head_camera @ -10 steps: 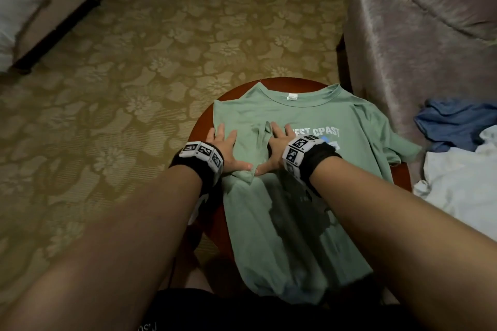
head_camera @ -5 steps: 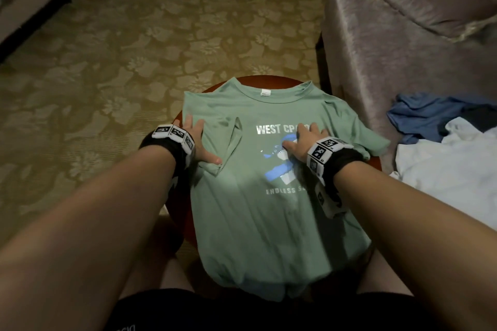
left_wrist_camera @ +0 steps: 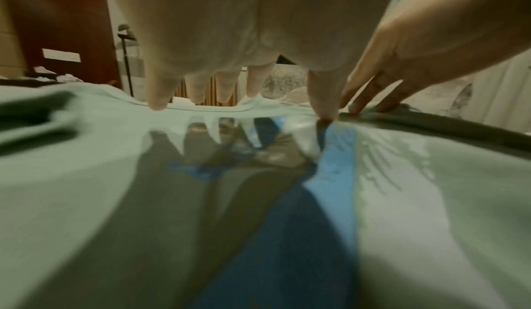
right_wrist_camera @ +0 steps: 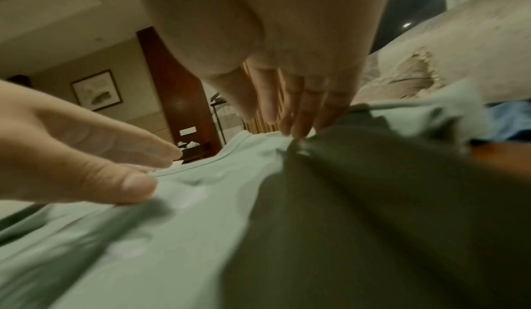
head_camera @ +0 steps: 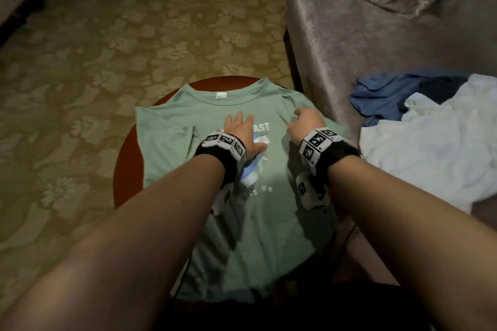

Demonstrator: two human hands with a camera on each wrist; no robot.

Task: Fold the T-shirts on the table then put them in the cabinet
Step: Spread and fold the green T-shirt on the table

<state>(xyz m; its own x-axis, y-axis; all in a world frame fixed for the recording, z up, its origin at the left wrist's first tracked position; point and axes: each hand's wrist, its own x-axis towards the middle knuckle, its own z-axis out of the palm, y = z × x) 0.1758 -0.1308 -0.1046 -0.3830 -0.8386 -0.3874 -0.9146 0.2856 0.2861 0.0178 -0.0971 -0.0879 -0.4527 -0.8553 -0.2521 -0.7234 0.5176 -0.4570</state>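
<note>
while the green shirt (head_camera: 242, 223) lies front-up across the round table (head_camera: 126, 158), hem hanging off the near edge, the left hand (head_camera: 239, 131) presses flat on the chest print, fingers spread and straight. right hand (head_camera: 305, 122) curls down by the right shoulder, fingertips (right_wrist_camera: 298, 130) bunching the cloth there. more clothes (head_camera: 430, 137) sit heaped on the sofa (head_camera: 376, 21).

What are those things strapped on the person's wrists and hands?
Each bare forearm ends in a black wristband topped by white blocks printed with black square codes. Another coded white piece hangs under the right wrist. No sleeves or gloves show.
</note>
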